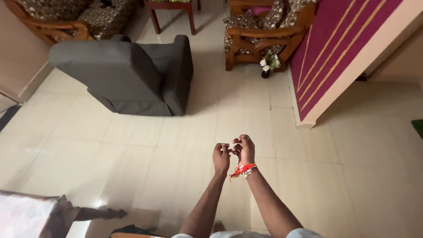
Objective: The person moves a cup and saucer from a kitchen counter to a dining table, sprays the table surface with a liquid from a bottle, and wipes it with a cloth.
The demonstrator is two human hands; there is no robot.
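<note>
hands: as both were raised over the pale tiled floor, left hand and right hand touched, fingers curled, gripping nothing visible.
wrist: red thread bands on right.
around: grey fabric armchair well ahead, wooden patterned chair beyond.

Two bare arms reach forward over a floor of pale glossy square tiles. The left hand and the right hand meet at the fingertips, fingers curled loosely, with nothing visible between them. A bundle of red and orange thread bracelets circles the right wrist. Well ahead stands a dark grey fabric armchair, seen from behind. Beyond it are two wooden-framed chairs with brown patterned cushions, one at each side, and a small bunch of white flowers sits at the foot of the right one. A magenta panel with gold stripes slants along the right.
</note>
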